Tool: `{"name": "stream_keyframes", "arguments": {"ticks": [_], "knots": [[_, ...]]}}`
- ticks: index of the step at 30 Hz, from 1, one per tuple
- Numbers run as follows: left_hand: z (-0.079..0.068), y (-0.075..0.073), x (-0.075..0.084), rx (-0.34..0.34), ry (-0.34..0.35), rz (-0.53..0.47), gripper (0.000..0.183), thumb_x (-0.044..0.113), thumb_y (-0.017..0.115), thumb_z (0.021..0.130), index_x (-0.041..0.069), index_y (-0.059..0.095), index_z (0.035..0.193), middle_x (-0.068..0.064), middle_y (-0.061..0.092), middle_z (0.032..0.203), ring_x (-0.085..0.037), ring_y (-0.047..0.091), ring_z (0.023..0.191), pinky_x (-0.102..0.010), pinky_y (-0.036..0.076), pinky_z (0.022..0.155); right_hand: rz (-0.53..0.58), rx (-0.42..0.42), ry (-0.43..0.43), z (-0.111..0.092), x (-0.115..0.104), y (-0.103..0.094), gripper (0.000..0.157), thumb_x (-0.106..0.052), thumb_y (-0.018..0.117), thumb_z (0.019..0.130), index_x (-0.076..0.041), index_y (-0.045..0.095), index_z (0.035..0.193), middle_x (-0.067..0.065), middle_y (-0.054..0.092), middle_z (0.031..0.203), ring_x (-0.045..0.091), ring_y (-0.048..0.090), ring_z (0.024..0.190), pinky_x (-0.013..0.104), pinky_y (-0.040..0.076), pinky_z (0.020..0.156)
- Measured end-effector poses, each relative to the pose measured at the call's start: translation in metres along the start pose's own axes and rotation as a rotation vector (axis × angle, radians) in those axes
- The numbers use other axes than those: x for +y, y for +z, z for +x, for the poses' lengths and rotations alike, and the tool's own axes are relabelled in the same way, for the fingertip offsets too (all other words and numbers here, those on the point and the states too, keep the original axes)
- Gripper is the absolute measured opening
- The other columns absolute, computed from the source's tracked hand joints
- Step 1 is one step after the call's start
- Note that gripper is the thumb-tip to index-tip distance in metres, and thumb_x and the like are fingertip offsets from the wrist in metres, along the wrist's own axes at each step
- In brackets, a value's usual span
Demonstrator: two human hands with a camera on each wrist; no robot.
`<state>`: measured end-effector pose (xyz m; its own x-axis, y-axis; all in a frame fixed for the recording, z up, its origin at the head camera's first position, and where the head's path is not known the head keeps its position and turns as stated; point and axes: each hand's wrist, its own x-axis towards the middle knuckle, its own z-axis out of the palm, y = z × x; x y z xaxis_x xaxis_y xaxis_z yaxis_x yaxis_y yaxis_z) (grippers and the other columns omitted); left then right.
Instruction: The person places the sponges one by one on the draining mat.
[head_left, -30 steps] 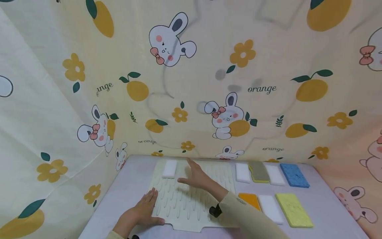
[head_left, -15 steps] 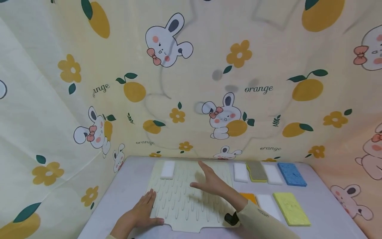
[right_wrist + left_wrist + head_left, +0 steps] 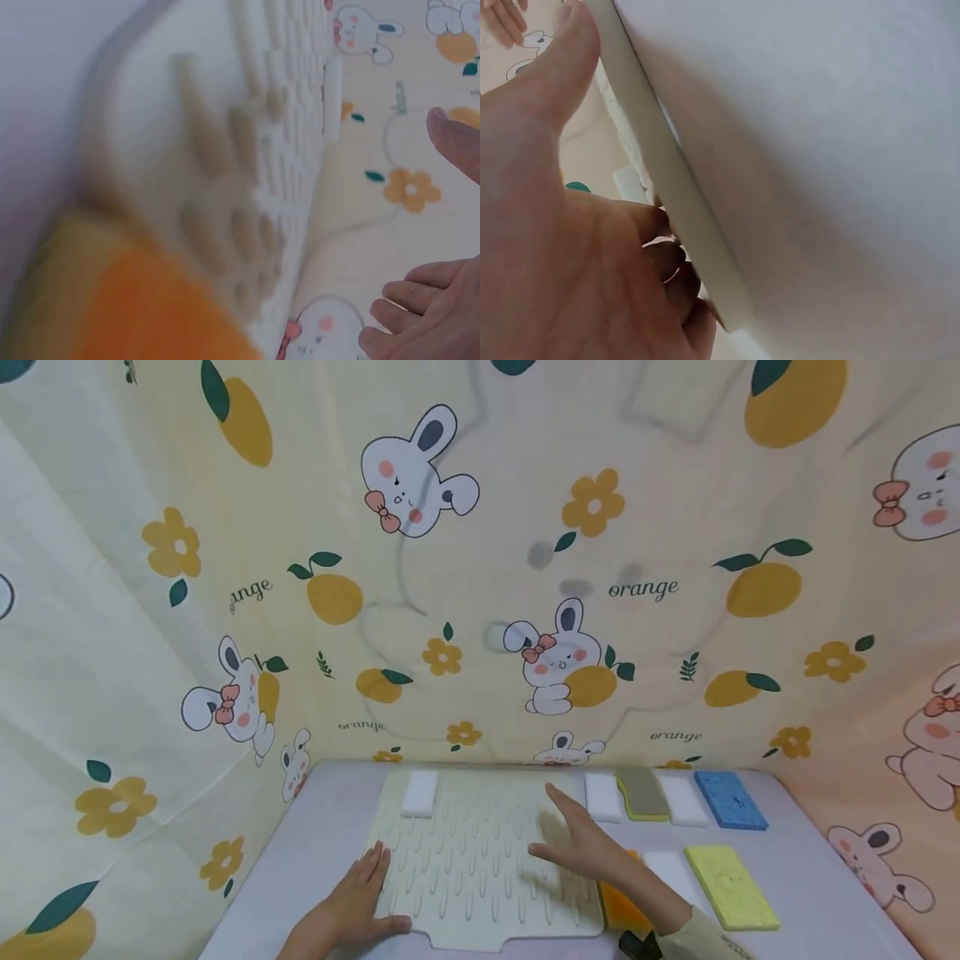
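A cream mat (image 3: 480,877) with raised ribs and a notched front edge lies on the table. A white sponge (image 3: 420,794) sits at its back left. My left hand (image 3: 341,902) rests against the mat's left edge, fingers straight and thumb at the front corner; the left wrist view shows its fingertips along the mat's side (image 3: 686,202). Above the mat's right side my right hand (image 3: 588,852) is held with fingers extended, thumb apart, holding nothing. Its forearm passes over an orange sponge (image 3: 621,906) beside the mat, which also appears in the right wrist view.
Right of the mat, a back row holds a white sponge (image 3: 602,797), a grey-and-yellow sponge (image 3: 642,793), another white one and a blue sponge (image 3: 731,799). In front lie a white sponge (image 3: 670,870) and a yellow sponge (image 3: 732,887). A printed curtain (image 3: 480,568) surrounds the table.
My right hand has moved rightward across the mat, from near the white sponge to the mat's right side. The left hand stays at the left edge. The head view has shifted slightly.
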<state>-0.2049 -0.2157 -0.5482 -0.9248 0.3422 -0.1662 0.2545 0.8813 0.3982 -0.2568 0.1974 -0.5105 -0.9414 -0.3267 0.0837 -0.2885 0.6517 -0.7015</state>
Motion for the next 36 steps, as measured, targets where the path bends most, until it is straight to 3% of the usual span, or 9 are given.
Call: {"name": "stream_keyframes", "arguments": {"ticks": [5,16,23,36], "knots": [[-0.002,-0.001,0.001,-0.013,0.009,-0.033,0.124,0.068,0.078,0.087,-0.015,0.026,0.162,-0.037,0.017,0.172,-0.053,0.017,0.16,-0.065,0.015,0.131,-0.007,0.016,0.03,-0.02,0.012,-0.016,0.111,-0.051,0.085,0.092,-0.006,0.021,0.171,0.025,0.022,0.175,0.052,0.023,0.159,0.074,0.028,0.122],[0.0,0.001,0.001,0.001,0.018,0.015,0.122,0.068,0.077,0.088,-0.015,0.026,0.162,-0.035,0.019,0.172,-0.049,0.02,0.161,-0.065,0.019,0.13,-0.108,0.016,0.167,-0.058,0.044,-0.049,0.111,-0.057,0.082,0.091,-0.011,0.021,0.172,0.029,0.022,0.173,0.057,0.03,0.154,0.08,0.035,0.114],[0.005,0.005,-0.005,-0.021,-0.024,0.002,0.124,0.069,0.079,0.085,-0.012,0.028,0.163,-0.032,0.021,0.173,-0.047,0.021,0.161,-0.064,0.02,0.13,-0.096,-0.005,0.281,-0.071,0.06,-0.071,0.115,-0.06,0.082,0.09,-0.006,0.02,0.171,0.034,0.02,0.172,0.061,0.028,0.152,0.081,0.034,0.113],[0.005,0.006,-0.006,-0.013,-0.013,-0.007,0.124,0.07,0.079,0.085,-0.012,0.028,0.163,-0.032,0.021,0.173,-0.047,0.023,0.161,-0.065,0.021,0.129,-0.175,-0.014,0.307,-0.105,0.092,-0.108,0.112,-0.056,0.079,0.094,-0.001,0.017,0.17,0.043,0.021,0.166,0.066,0.033,0.144,0.085,0.038,0.105]]}}
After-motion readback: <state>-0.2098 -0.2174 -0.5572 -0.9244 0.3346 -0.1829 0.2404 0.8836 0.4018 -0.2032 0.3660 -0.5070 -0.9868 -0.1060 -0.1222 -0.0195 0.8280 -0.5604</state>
